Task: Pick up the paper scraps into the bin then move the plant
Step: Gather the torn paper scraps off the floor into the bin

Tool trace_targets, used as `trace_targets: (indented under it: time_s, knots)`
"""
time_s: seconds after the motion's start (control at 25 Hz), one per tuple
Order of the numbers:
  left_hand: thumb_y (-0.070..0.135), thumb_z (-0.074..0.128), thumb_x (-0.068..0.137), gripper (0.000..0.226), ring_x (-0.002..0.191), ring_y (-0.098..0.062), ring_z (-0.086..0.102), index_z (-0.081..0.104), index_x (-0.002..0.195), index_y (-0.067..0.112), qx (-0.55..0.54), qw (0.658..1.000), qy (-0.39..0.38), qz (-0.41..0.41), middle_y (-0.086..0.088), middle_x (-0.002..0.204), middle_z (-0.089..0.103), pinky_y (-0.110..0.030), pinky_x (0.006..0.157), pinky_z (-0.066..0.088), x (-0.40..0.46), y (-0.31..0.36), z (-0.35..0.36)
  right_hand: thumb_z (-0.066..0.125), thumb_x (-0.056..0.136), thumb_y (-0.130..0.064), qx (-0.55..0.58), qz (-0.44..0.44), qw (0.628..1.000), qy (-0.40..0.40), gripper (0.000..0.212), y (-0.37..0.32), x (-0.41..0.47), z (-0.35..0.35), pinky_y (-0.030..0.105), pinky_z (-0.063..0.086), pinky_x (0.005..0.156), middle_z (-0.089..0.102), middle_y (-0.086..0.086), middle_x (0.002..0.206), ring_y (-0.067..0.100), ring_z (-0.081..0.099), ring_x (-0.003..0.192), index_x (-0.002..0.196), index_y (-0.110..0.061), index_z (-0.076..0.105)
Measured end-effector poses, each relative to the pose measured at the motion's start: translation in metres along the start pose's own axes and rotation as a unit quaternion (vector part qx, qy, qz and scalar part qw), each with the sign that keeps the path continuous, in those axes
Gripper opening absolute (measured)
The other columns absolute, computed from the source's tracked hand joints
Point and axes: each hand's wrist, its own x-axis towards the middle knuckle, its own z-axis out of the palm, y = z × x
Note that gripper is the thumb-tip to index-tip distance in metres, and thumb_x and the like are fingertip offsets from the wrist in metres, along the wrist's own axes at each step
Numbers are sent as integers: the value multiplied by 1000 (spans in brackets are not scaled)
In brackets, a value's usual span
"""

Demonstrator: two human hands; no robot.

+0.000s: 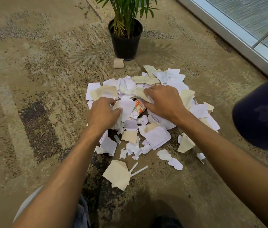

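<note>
I see both hands, left and right, gripping paper scraps; the plant top is cropped, a dark object, possibly the bin, cut off.

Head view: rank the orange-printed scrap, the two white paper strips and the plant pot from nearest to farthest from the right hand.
1. Orange-printed scrap, at the right hand's fingertips.
2. Plant pot, beyond the pile.
3. White paper strips, near side of the pile, roughly as far as the pot; too close to call.

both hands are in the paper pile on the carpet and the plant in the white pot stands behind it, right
Not quite: the pot is black, not white, as the head view shows. The rest holds: the left hand and right hand are both in the paper pile on the carpet, and the plant stands behind it.
</note>
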Motion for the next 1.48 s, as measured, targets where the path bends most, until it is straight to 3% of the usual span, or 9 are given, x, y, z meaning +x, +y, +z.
trace_targets:
  time_s: [0.08, 0.28, 0.44, 0.64, 0.72, 0.84, 1.04, 1.16, 1.48]
  knots:
    - [30, 71, 84, 17, 76, -30, 65, 67, 84, 13, -20, 1000, 5, -8, -4, 77, 65, -33, 64, 49, -2, 2, -1, 53, 93, -40, 22, 7, 1000, 10, 30, 0, -6, -6, 32, 42, 61, 69, 4, 92, 29, 63, 85, 104, -16, 67]
    - [27, 76, 79, 23, 80, -32, 64, 61, 63, 19, -51, 998, 34, -12, -5, 75, 67, -45, 81, 52, -2, 4, -5, 62, 90, -31, 160, 46, 982, 87, 25, 6, -25, -31, 33, 49, 63, 71, -1, 101, 23, 65, 81, 106, -15, 73]
    - [27, 73, 79, 18, 77, -32, 65, 65, 70, 14, -74, 997, 27, -8, -9, 76, 70, -45, 83, 52, 0, 0, -7, 63, 85, -33, 264, 141, 951, 82, 21, 13, -36, -40, 33, 44, 57, 66, -1, 73, 20, 59, 68, 83, -14, 70]
    - [27, 74, 79, 21, 111, -30, 54, 68, 97, 18, 9, 1000, -3, -17, -9, 117, 60, -50, 97, 42, 7, -14, -9, 59, 89, -35, 177, 182, 967, 13, 22, 18, -39, -27, 33, 36, 61, 57, -4, 69, 26, 57, 72, 94, -14, 62]
    - [26, 76, 78, 20, 87, -22, 62, 68, 95, 19, -12, 998, -47, -42, -7, 102, 64, -38, 80, 50, 7, -23, -10, 55, 92, -34, 171, 184, 968, 4, 24, 16, -38, -21, 34, 36, 61, 56, 0, 70, 29, 56, 72, 83, -12, 56]
    - [22, 79, 75, 12, 61, -10, 55, 69, 80, 18, 4, 998, -55, -43, 1, 76, 63, -26, 54, 43, 6, -30, -12, 57, 91, -30, 188, 189, 963, 23, 33, 11, -35, -23, 33, 25, 58, 47, 1, 62, 28, 48, 63, 67, -9, 48]
    - [14, 83, 68, 19, 52, -19, 45, 70, 70, 1, -41, 998, -4, -45, -3, 58, 57, -28, 52, 36, 4, -31, -20, 67, 82, -28, 221, 207, 952, 50, 37, 3, -39, -40, 29, 26, 49, 45, 3, 49, 24, 40, 50, 59, -5, 50]
    - [15, 83, 69, 14, 50, -14, 52, 71, 66, 9, -76, 997, 25, -14, 0, 58, 64, -22, 49, 40, -3, -23, -29, 71, 79, -32, 236, 225, 942, 84, 31, 0, -49, -55, 34, 44, 56, 60, 10, 59, 27, 52, 54, 67, -5, 61]
    - [18, 88, 63, 20, 58, -9, 62, 68, 66, 16, -254, 964, 50, 51, 3, 66, 68, -22, 50, 45, -45, 45, -45, 79, 77, -24, 391, 284, 858, 173, 9, 26, -91, -138, 44, 60, 67, 75, -6, 78, 12, 72, 70, 84, -23, 74]
